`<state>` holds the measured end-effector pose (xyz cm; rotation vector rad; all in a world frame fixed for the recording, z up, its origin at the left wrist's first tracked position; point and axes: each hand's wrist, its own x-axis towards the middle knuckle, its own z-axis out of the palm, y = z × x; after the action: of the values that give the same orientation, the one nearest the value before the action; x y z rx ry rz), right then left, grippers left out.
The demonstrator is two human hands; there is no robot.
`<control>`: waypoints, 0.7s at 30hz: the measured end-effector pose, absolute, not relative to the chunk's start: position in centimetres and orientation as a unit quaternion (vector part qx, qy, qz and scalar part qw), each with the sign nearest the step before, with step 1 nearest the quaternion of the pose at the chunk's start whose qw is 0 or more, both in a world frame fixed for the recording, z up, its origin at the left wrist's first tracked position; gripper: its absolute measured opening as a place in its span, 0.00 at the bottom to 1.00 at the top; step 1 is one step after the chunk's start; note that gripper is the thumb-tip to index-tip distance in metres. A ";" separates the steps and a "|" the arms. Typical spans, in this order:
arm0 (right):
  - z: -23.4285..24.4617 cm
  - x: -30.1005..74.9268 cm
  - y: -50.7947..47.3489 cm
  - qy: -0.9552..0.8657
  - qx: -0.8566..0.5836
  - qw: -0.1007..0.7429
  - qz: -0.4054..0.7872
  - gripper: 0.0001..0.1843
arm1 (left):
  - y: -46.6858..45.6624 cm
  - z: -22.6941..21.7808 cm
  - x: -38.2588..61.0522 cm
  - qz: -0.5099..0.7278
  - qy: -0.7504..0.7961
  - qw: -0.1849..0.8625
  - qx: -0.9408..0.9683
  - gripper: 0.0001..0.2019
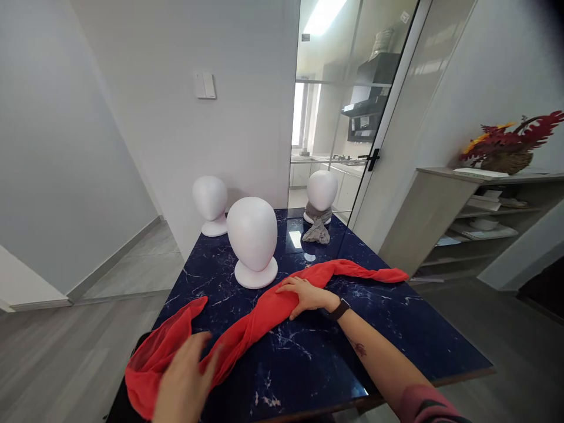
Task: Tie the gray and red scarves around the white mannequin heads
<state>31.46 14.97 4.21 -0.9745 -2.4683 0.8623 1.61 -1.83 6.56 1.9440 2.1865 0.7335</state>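
Observation:
A long red scarf (pixel 277 302) lies loosely folded lengthwise across the dark blue table, its left part bunched and turned back at the near edge. My right hand (pixel 306 295) rests on the scarf's middle, fingers and thumb apart over its width. Over the left part hovers my left hand (pixel 187 376), smeared by motion, with fingers spread; whether it touches the cloth I cannot tell. Just beyond the scarf stands a white foam mannequin head (pixel 252 235), bare and upright on its round base.
Behind stand a second bare mannequin head (pixel 210 200) at left and another head (pixel 322 189) at right, with a grey scarf (pixel 316 230) knotted round its neck. The marble-patterned table (pixel 379 329) meets the wall and a glass door (pixel 339 117). A shelf unit (pixel 440 200) stands at right.

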 end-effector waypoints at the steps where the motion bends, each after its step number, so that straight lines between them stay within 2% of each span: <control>1: 4.1 31.2 14.9 -0.873 -0.355 0.159 0.294 0.25 | -1.0 5.7 3.0 0.248 0.680 0.074 0.686 0.19; 5: 4.2 30.9 15.0 -0.885 -0.347 0.130 0.282 0.12 | 1.4 3.0 6.8 0.179 0.632 0.123 0.744 0.27; 7: 4.6 31.3 15.2 -0.883 -0.330 0.143 0.303 0.12 | 2.0 2.9 7.2 0.152 0.641 0.155 0.736 0.28; 9: 5.3 32.0 15.4 -0.863 -0.313 0.136 0.373 0.14 | 2.1 3.6 7.0 0.138 0.640 0.196 0.730 0.23; 12: 6.3 33.7 15.6 -0.787 -0.274 0.098 0.544 0.19 | 1.8 5.5 6.1 0.120 0.610 0.282 0.730 0.13; 14: 6.6 34.6 15.5 -0.718 -0.232 0.100 0.648 0.23 | 1.3 6.6 5.6 0.112 0.570 0.348 0.736 0.13; 17: 6.4 35.3 14.8 -0.600 -0.214 0.222 0.738 0.24 | 0.6 7.9 5.1 0.100 0.498 0.445 0.738 0.14; 21: 6.3 36.0 14.3 -0.474 -0.239 0.422 0.735 0.19 | -0.2 8.9 4.1 0.079 0.448 0.522 0.722 0.13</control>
<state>36.04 14.27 6.28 -0.5980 -1.1858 1.8406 4.14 -0.17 8.92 1.7295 1.0729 0.1898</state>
